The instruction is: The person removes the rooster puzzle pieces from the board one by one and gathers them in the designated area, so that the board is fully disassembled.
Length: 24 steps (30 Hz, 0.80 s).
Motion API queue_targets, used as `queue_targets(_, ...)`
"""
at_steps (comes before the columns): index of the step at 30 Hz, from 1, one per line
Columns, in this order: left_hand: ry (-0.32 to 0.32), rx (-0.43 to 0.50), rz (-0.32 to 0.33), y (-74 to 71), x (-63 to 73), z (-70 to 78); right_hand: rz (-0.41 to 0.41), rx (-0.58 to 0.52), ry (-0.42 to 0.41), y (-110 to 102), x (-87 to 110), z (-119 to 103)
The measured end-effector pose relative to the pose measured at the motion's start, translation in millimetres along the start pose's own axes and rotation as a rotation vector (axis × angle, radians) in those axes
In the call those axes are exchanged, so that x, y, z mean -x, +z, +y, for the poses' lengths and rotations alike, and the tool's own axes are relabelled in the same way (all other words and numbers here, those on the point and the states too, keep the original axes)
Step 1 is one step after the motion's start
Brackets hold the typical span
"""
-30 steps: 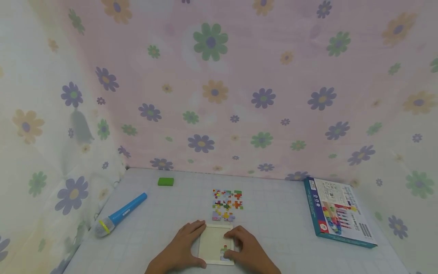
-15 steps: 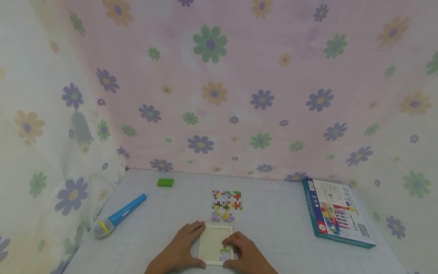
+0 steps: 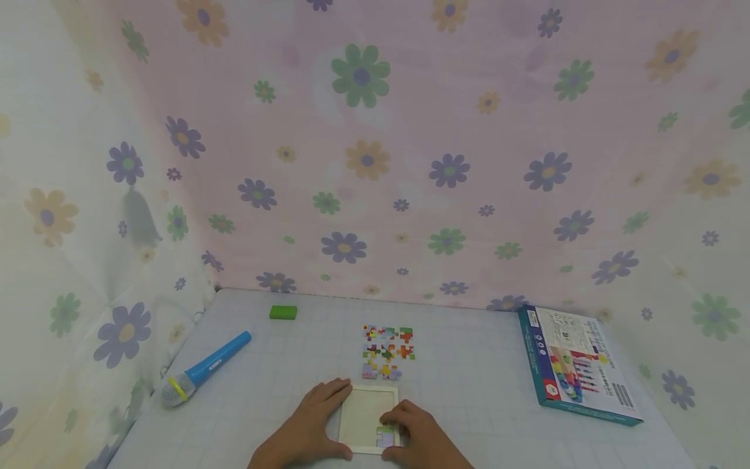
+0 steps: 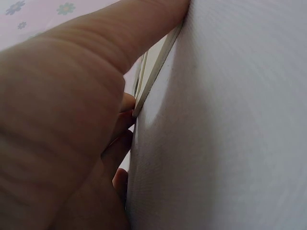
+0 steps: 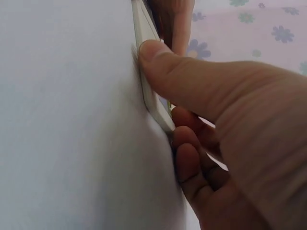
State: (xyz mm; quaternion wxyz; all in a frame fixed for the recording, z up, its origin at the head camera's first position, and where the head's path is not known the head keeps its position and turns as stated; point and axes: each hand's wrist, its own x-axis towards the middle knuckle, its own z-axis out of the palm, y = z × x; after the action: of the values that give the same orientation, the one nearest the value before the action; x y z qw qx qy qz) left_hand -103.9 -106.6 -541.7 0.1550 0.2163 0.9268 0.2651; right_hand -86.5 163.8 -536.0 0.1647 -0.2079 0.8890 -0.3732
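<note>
Two pieces sit in the puzzle tray [image 3: 364,417]; loose pieces [image 3: 388,352] wait beyond it. Left hand [image 3: 310,423] steadies the tray flat-fingered; right hand [image 3: 418,433] presses a piece [image 3: 385,432], fingers bent.

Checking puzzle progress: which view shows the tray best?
The head view: the puzzle tray lies face-up, one corner filled. Both wrist views show only its thin edge against the table.

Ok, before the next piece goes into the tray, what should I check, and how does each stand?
1. Puzzle tray flat on the table: ok.
2. Left hand steadies the tray's left edge: ok.
3. Right hand fingers on the placed pieces at the near right corner: ok.
4. Those pieces fully seated: cannot tell.
5. Loose pieces within view just behind the tray: ok.
</note>
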Motion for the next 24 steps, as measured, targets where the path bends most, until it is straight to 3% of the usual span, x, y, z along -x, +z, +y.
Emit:
queue_targets(8, 0.004, -0.006, 0.003, -0.9, -0.8, -0.2, 0.021, 0.055, 0.029, 0, -1.0, -7)
queue_targets(15, -0.016, 0.002, -0.009, 0.1, -0.5, 1.5, -0.005, 0.023, 0.082, 0, -2.4, -10)
queue_targets(24, -0.020, 0.016, -0.009, -0.8, 0.0, 2.4, 0.013, 0.020, 0.087, 0, -1.8, -13)
